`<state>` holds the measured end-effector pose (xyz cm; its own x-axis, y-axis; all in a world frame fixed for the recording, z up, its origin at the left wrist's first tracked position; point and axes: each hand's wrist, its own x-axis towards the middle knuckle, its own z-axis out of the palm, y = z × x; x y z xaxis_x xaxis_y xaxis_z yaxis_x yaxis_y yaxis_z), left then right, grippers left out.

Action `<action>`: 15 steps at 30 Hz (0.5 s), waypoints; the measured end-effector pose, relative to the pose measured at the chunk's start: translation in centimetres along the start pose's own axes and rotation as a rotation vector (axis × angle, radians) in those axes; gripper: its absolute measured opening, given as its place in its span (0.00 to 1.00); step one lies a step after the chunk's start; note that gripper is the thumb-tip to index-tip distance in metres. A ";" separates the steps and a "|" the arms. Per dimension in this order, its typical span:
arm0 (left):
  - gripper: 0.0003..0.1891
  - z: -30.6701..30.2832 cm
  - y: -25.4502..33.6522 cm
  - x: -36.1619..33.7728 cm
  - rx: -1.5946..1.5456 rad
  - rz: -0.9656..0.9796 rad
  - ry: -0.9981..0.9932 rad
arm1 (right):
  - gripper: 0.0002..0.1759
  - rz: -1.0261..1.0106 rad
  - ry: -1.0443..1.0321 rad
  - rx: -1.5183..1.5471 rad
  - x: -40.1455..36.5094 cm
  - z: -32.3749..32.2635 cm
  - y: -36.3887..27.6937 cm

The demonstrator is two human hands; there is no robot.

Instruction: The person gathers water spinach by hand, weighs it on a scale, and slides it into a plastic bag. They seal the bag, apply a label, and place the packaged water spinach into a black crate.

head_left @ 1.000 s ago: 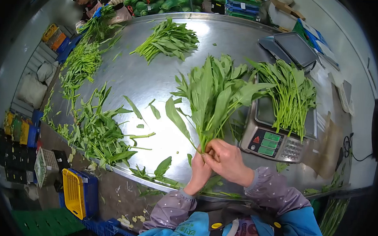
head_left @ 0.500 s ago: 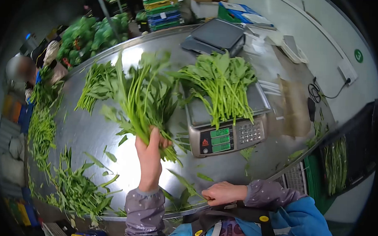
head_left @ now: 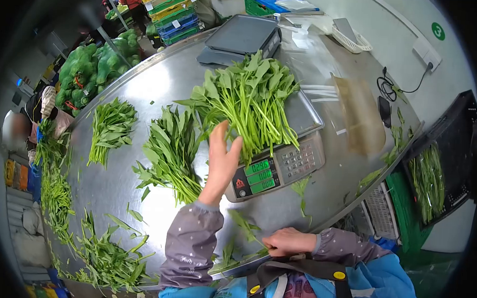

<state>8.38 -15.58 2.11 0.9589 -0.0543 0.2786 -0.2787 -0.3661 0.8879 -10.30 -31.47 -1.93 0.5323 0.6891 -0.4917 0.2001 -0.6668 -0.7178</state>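
Dropped greens [head_left: 170, 146] lie beside the raised left hand [head_left: 222, 158], grip spread open and empty; right hand [head_left: 289, 242] curled, contents unclear.

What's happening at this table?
A person stands at a steel table spread with leafy greens. Their left hand is raised and open, holding nothing, between a bunch of greens lying on the table and the scale. A second bunch rests on the scale's platform, and the display is lit. The right hand sits curled at the table's near edge by a few loose stems. Loose leaves lie piled further left.
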 end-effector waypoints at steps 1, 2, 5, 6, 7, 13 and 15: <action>0.22 -0.5 0.6 -1.0 0.009 0.039 0.058 | 0.10 0.001 -0.001 0.010 -0.1 -0.3 0.5; 0.20 -0.8 1.4 -3.0 -0.080 -0.025 -0.014 | 0.10 0.052 0.046 -0.064 -0.3 -0.2 1.3; 0.16 0.6 1.0 -9.2 -0.186 -0.047 -0.228 | 0.11 0.137 0.289 -0.289 -1.2 -0.6 4.6; 0.16 1.4 0.6 -11.5 -0.127 0.003 -0.337 | 0.11 0.122 0.439 -0.313 -1.9 -0.4 6.4; 0.18 2.2 0.2 -14.0 -0.103 0.062 -0.444 | 0.11 0.106 0.590 -0.342 -2.6 -0.4 8.0; 0.22 -0.2 -4.2 -24.6 0.426 0.322 -0.686 | 0.16 0.426 0.789 -0.344 -4.0 -0.6 10.0; 0.19 -4.3 -5.5 -24.7 0.440 0.261 -0.599 | 0.19 0.406 0.738 -0.198 -1.9 0.5 7.8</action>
<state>-13.97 -8.23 -8.07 0.7658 -0.6349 0.1023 -0.5720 -0.5998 0.5595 -10.19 -37.80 -6.83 0.9778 0.0716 -0.1967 -0.0188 -0.9058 -0.4233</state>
